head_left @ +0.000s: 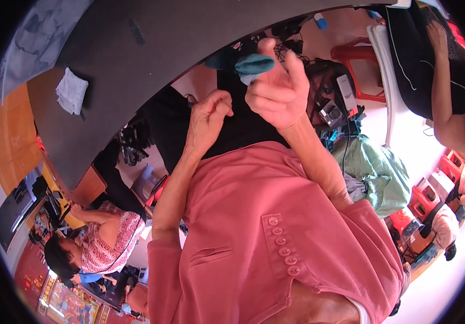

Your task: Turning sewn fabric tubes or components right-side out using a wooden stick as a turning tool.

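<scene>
My right hand (pixel 281 94) is raised above my lap near the table edge, two fingers stretched apart and the others bent. Next to its fingers is a small teal oval piece, seemingly cloth (pixel 254 65), with a light blue patch under it. Whether the fingers touch this piece, I cannot tell. My left hand (pixel 211 110) is closed, fingers curled in, over the dark cloth on my lap; what it holds, if anything, is hidden. A small dark thing lies by its knuckles.
A dark table (pixel 151 59) curves across the far side, with a folded grey cloth (pixel 72 92) on it. To the right are a red stool (pixel 359 56), a green sack (pixel 375 173) and a box of small devices (pixel 332 110). Other people sit at left and right.
</scene>
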`<state>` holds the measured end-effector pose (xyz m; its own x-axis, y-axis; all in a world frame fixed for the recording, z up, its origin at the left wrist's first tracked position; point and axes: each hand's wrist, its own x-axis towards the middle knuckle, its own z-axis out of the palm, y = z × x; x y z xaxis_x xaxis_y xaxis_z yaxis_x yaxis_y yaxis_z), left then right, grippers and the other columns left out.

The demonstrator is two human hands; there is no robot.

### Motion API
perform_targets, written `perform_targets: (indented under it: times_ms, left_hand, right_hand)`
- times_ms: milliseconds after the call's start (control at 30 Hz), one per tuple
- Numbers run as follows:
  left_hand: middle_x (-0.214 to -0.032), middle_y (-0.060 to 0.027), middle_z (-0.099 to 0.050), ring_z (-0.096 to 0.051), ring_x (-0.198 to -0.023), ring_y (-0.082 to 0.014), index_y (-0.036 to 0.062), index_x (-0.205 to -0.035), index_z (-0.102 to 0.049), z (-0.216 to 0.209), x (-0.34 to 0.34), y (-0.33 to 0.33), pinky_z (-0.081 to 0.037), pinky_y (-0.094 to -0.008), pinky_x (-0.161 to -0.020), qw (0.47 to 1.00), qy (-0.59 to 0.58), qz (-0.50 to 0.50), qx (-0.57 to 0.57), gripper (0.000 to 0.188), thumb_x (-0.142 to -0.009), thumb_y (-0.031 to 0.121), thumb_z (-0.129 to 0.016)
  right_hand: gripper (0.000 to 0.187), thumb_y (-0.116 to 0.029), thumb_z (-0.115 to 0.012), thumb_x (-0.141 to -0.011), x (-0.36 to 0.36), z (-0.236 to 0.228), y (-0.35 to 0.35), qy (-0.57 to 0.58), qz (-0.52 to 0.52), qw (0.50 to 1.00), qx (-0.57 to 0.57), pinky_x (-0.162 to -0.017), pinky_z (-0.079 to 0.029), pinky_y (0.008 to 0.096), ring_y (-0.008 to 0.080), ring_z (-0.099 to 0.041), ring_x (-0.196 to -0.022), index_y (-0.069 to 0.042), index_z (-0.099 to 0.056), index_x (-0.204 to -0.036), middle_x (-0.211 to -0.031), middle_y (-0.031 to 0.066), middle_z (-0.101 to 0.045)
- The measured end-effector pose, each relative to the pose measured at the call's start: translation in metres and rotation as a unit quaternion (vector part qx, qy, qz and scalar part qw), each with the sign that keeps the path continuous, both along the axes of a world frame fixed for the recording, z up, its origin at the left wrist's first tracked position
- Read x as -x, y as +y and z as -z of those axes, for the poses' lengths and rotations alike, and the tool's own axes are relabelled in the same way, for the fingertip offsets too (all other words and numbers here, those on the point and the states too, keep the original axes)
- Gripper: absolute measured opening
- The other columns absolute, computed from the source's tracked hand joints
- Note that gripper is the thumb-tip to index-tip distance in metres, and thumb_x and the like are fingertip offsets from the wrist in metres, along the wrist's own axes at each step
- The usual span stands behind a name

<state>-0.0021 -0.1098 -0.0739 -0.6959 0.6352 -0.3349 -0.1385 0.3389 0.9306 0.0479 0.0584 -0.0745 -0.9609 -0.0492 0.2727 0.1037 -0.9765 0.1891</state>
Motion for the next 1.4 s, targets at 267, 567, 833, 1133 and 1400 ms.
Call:
perform_targets:
  times_ms: [267, 567, 833, 1133, 1400]
  left_hand:
    - [-0.073, -0.0061, -0.057, -0.055, -0.064, -0.0189, 0.0032, -0.106, -0.058, -0.067, -0.002, 0.006, -0.045, -0.0289, -0.061, 0.941, 0.337, 0.004, -0.026, 0.031, -0.076, -0.002, -0.064]
    - [-0.074, -0.0089, -0.061, -0.06, -0.067, -0.0163, 0.0025, -0.109, -0.053, -0.054, 0.009, 0.006, -0.046, -0.0288, -0.06, 0.887, 0.442, 0.118, 0.067, 0.032, -0.078, -0.002, -0.063]
    - [-0.071, -0.0042, -0.061, -0.057, -0.06, -0.0095, 0.0057, -0.111, -0.055, -0.05, 0.003, 0.007, -0.043, -0.0232, -0.053, 0.974, 0.209, 0.075, -0.036, 0.035, -0.078, -0.001, -0.064]
    - [-0.078, -0.0092, -0.054, -0.055, -0.071, -0.0267, 0.0076, -0.112, -0.059, -0.051, 0.006, 0.009, -0.046, -0.0375, -0.066, 0.935, 0.343, 0.086, 0.03, 0.032, -0.08, 0.009, -0.065]
    - [-0.095, -0.0118, -0.056, -0.058, -0.083, -0.0267, 0.009, -0.116, -0.056, -0.045, 0.012, -0.008, -0.047, -0.0369, -0.067, 0.955, 0.297, -0.006, 0.009, 0.039, -0.079, 0.004, -0.063]
  right_hand:
    - [0.036, -0.031, -0.043, -0.097, -0.031, 0.01, -0.012, -0.143, -0.012, 0.984, -0.107, -0.045, -0.031, 0.0167, 0.0012, -0.033, -0.048, -0.014, -0.045, -0.129, -0.107, 0.006, -0.061]
    - [0.034, -0.03, -0.043, -0.097, -0.032, 0.002, -0.02, -0.18, 0.054, 0.893, -0.409, -0.044, -0.029, 0.0186, 0.0025, -0.032, -0.047, -0.01, -0.048, -0.124, -0.092, -0.0001, -0.061]
    - [0.035, -0.035, -0.042, -0.097, -0.025, 0.012, -0.018, -0.111, -0.052, 0.992, 0.021, -0.044, -0.031, 0.0171, 0.0012, -0.032, -0.046, -0.013, -0.05, -0.123, -0.096, 0.0039, -0.062]
    - [0.041, -0.035, -0.046, -0.095, -0.023, 0.0, -0.024, -0.184, -0.036, 0.968, -0.167, -0.045, -0.029, 0.0168, 0.0022, -0.032, -0.049, -0.015, -0.042, -0.13, -0.102, 0.0026, -0.057]
    - [0.053, -0.039, -0.048, -0.094, -0.025, -0.008, -0.027, -0.231, -0.053, 0.939, -0.25, -0.046, -0.028, 0.0168, 0.0037, -0.031, -0.055, -0.017, -0.031, -0.139, -0.098, -0.0002, -0.053]
